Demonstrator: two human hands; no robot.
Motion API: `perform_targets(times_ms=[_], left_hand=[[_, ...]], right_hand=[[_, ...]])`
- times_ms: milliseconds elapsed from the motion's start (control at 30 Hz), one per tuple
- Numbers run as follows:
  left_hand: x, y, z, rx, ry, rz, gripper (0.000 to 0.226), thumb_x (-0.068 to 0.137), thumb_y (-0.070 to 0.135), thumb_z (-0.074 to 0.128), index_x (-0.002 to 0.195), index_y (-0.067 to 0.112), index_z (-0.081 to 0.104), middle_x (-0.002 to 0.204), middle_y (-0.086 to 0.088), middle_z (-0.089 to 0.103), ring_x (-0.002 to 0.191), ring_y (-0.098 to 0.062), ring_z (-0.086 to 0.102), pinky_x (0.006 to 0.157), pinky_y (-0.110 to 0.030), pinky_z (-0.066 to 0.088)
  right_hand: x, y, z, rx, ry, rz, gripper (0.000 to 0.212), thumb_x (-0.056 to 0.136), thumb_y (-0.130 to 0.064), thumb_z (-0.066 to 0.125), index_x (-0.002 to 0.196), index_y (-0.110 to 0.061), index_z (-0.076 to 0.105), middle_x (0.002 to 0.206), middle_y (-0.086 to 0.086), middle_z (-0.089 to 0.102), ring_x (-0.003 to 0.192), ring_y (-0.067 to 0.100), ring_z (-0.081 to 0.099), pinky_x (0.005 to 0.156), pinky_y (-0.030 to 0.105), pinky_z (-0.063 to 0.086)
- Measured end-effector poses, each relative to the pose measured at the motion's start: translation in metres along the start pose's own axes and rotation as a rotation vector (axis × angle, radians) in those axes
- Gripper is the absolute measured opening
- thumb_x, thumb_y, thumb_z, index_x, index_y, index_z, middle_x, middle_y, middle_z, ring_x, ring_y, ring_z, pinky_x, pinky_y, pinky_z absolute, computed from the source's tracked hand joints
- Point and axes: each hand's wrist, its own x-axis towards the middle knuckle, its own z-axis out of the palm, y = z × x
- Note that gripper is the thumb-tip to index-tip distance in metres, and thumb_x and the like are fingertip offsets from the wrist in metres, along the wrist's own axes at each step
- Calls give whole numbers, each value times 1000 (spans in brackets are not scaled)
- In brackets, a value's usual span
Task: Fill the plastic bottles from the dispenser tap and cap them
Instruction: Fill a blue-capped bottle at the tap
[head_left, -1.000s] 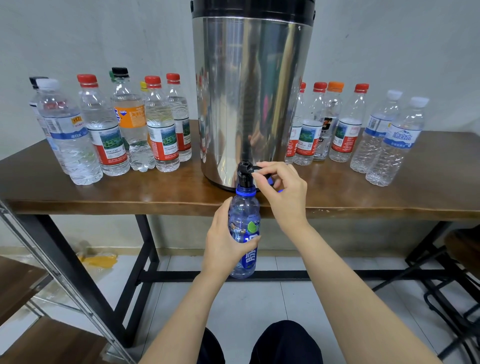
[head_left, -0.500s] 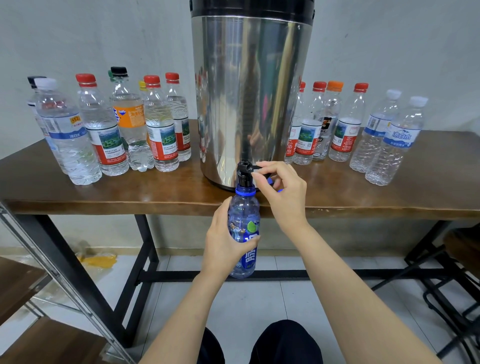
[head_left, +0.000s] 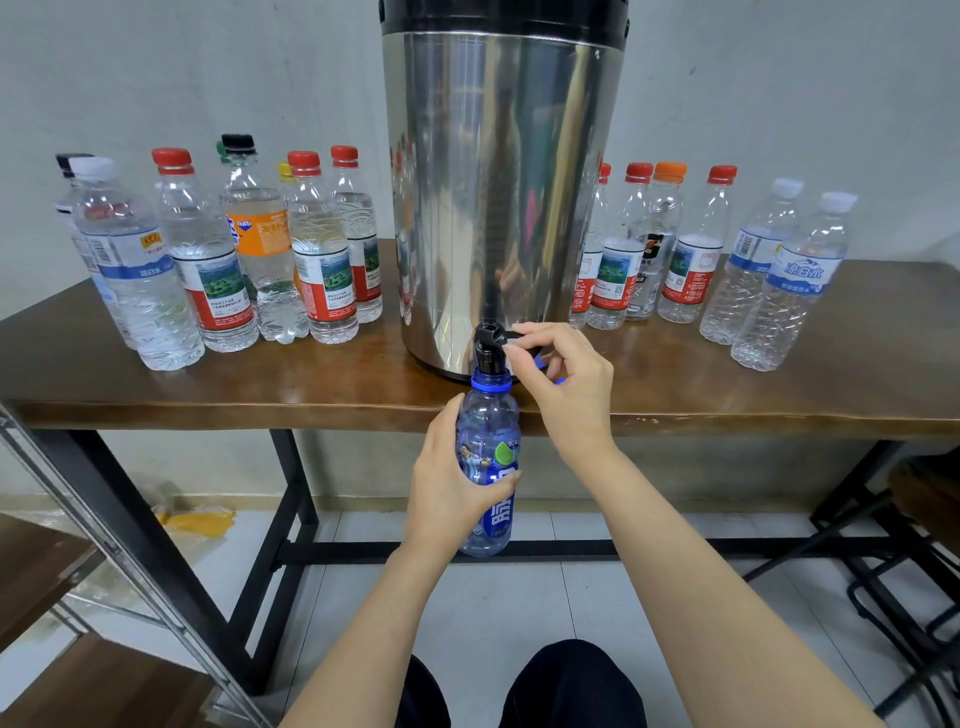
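1. Table (head_left: 727, 387): I am looking down on a brown wooden top on a black metal frame. It is carrying everything listed below except item 5.
2. Dispenser (head_left: 498, 197): a tall steel drum with a black lid band is standing upright at the middle of the table, near the front edge.
3. Left row of bottles (head_left: 208, 270): clear plastic bottles are standing upright to the left of the dispenser. They are wearing red, white, black and yellow caps, and one has an orange label.
4. Right row of bottles (head_left: 691, 265): more clear bottles are standing upright to the right of the dispenser, capped in red, orange and white.
5. Blue bottle (head_left: 491, 431): it is hanging upright in front of the table edge, uncapped, with its blue neck ring right under the tap. I cannot tell whether water is running.
6. Left hand (head_left: 444, 483): it is wrapping its fingers and thumb round the middle of the blue bottle, over the label.
7. Right hand (head_left: 569, 387): its thumb and forefinger are pinching the lever, and its other fingers are curling in toward the palm.
8. Tap (head_left: 488, 353): a black spout is sticking out at the foot of the dispenser.
9. Lever (head_left: 511, 336): a short black handle is pointing right from the tap.
10. Blue cap (head_left: 539, 362): only a sliver is showing beneath the curled fingers of the right hand.
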Motion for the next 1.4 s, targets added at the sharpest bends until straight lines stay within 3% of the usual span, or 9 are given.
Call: perform_targets(times_ms=[500,800,933,1033,1200,1400], left_hand=[[-1,2,-1,11,7,8,100,65,32,90,147,31,32,142,14,47,126,-2,48,101,-21,42],[-1,1,-1,26,-6,1,100,65,34,89,147,31,31,142,15,48,125,-1,49,98,-13,39],[0,3,-1,24,-10,-14,99,66,32,89,146,30,31,141,15,47,123,0,48,93,-7,36],[-1,3,0,20,-21,-33,100,66,30,90,146,31,30,142,15,46,122,-1,49,91,-12,39],[-2,3,0,21,-56,-31,105,66,25,89,148,37,24,145,19,42,119,5,45,78,2,35],[2,11,-2,32,-62,0,106,66,22,89,147,40,23,147,18,36,118,5,45,72,3,37]], right_hand=[[0,0,0,6,-12,14,24,87,-36,63,89,-13,71,104,-7,70,66,15,53,59,31,48],[1,-1,0,16,-12,7,25,87,-35,64,89,-12,71,103,-6,70,72,11,57,58,27,47],[1,0,-1,14,-24,13,25,86,-36,64,88,-12,70,103,-6,70,68,11,55,59,23,45],[1,0,-2,22,-30,20,26,86,-36,64,88,-11,71,103,-6,70,64,13,52,59,24,45],[1,-1,-2,35,-28,29,25,85,-35,65,86,-11,71,102,-6,71,62,17,51,58,27,45],[1,-2,-2,46,-37,51,21,85,-30,67,87,-10,71,103,-6,70,62,20,52,58,32,47]])
